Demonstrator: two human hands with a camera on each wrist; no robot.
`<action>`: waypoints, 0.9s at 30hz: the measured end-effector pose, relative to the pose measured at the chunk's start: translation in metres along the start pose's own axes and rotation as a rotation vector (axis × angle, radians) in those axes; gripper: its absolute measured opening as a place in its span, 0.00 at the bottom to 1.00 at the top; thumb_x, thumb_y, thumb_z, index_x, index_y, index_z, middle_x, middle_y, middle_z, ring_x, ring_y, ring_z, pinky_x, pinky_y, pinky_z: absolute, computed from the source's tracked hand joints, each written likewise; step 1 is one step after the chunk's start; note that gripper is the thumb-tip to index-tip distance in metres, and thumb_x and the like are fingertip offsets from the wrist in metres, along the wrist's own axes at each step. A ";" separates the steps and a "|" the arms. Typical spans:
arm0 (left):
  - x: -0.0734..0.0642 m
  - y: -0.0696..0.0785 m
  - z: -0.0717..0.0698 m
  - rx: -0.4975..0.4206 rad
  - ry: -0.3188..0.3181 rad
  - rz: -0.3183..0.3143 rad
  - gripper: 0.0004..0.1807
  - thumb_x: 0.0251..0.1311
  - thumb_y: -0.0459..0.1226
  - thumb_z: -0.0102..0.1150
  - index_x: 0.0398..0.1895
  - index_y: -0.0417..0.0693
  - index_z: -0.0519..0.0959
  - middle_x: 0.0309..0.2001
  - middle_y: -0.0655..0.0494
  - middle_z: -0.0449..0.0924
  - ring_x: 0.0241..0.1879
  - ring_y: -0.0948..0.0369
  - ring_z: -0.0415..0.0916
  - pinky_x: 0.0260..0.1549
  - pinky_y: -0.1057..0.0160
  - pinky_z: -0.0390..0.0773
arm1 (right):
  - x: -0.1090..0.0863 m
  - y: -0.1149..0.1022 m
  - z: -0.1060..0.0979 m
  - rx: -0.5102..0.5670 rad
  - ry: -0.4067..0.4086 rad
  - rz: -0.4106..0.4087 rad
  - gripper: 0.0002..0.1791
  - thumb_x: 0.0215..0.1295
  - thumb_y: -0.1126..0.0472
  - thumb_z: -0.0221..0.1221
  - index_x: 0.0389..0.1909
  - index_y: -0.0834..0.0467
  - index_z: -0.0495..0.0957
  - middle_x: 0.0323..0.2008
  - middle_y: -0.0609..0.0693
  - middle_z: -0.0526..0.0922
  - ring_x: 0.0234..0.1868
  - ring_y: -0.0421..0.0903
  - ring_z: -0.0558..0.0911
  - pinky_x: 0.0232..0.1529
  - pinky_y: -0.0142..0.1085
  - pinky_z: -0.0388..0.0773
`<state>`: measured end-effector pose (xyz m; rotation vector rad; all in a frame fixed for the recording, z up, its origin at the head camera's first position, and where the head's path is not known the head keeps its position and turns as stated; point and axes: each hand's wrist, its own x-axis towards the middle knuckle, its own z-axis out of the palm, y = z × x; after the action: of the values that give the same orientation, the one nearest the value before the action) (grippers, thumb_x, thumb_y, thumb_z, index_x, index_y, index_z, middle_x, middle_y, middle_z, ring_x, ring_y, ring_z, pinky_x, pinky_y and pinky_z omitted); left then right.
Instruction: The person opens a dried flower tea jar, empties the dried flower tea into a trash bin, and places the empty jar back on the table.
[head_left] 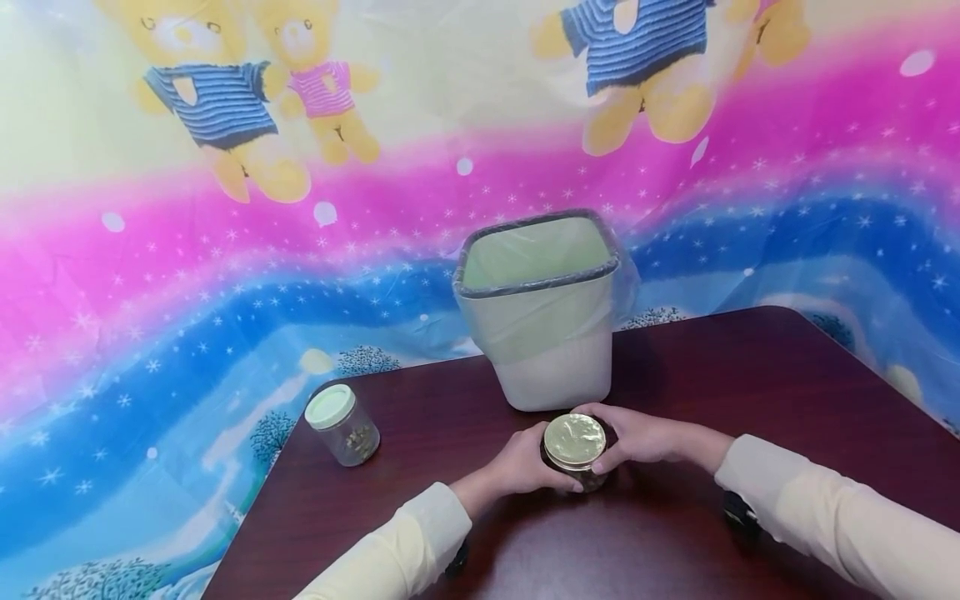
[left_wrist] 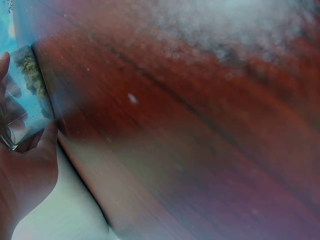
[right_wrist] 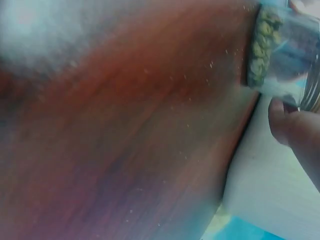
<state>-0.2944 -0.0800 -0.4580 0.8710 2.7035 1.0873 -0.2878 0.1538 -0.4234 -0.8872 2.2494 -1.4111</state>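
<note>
Both hands hold a clear jar with a shiny gold top [head_left: 574,439], upright at the table's middle in the head view. My left hand [head_left: 522,463] curls round its left side, thumb at the front. On the other side my right hand [head_left: 637,435] grips it with thumb in front and fingers behind. The right wrist view shows a layer of greenish-yellow dried pieces [right_wrist: 262,47] at the jar bottom. Part of the jar [left_wrist: 32,82] also shows at the left edge of the left wrist view. Most fingers are hidden behind the jar.
A pale waste bin [head_left: 555,350] with a clear liner over its dark rim stands just behind the hands. Towards the left edge of the dark table [head_left: 427,533] is another clear jar [head_left: 352,437] with a pale lid and some dried pieces. A printed cloth [head_left: 405,208] hangs behind.
</note>
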 end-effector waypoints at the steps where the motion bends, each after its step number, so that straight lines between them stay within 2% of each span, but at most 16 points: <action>1: 0.000 0.000 0.000 -0.003 -0.002 -0.002 0.43 0.32 0.49 0.83 0.56 0.49 0.74 0.44 0.68 0.78 0.43 0.71 0.74 0.45 0.70 0.74 | 0.000 0.000 -0.001 0.008 -0.013 0.000 0.44 0.49 0.63 0.72 0.66 0.67 0.61 0.56 0.57 0.73 0.57 0.54 0.70 0.57 0.42 0.66; 5: -0.001 0.000 0.000 -0.011 -0.005 0.001 0.43 0.32 0.49 0.83 0.56 0.48 0.74 0.44 0.67 0.79 0.44 0.71 0.74 0.45 0.70 0.74 | 0.000 0.001 -0.002 -0.006 -0.019 0.014 0.44 0.49 0.62 0.73 0.66 0.64 0.62 0.57 0.56 0.73 0.58 0.53 0.70 0.58 0.43 0.65; 10: -0.002 0.000 0.001 -0.009 -0.012 -0.008 0.44 0.32 0.49 0.83 0.57 0.48 0.74 0.45 0.67 0.78 0.44 0.71 0.74 0.45 0.70 0.74 | -0.003 -0.004 0.004 -0.015 0.035 0.019 0.52 0.47 0.60 0.74 0.69 0.70 0.55 0.60 0.61 0.70 0.60 0.57 0.68 0.60 0.45 0.63; 14: -0.001 0.001 0.000 0.001 -0.007 -0.002 0.43 0.32 0.49 0.83 0.56 0.47 0.74 0.44 0.66 0.78 0.42 0.71 0.74 0.44 0.70 0.74 | -0.004 -0.016 0.017 -0.047 0.181 0.060 0.55 0.44 0.58 0.76 0.68 0.73 0.54 0.58 0.64 0.71 0.58 0.58 0.70 0.59 0.50 0.65; 21: 0.001 0.001 -0.002 0.016 -0.008 -0.008 0.40 0.33 0.49 0.83 0.53 0.48 0.75 0.40 0.68 0.78 0.40 0.71 0.75 0.41 0.71 0.74 | -0.005 -0.027 0.047 -0.077 0.489 0.207 0.52 0.39 0.57 0.79 0.60 0.75 0.59 0.53 0.66 0.73 0.53 0.59 0.73 0.56 0.51 0.68; 27: -0.001 0.001 -0.004 0.021 -0.007 0.005 0.38 0.37 0.50 0.80 0.53 0.48 0.75 0.40 0.66 0.79 0.40 0.70 0.75 0.41 0.70 0.74 | -0.005 -0.028 0.067 -0.088 0.618 0.231 0.54 0.34 0.57 0.81 0.58 0.75 0.59 0.54 0.69 0.68 0.55 0.61 0.71 0.57 0.52 0.66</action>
<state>-0.2949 -0.0824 -0.4546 0.8834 2.7134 1.0565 -0.2356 0.1031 -0.4288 -0.1994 2.7558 -1.6432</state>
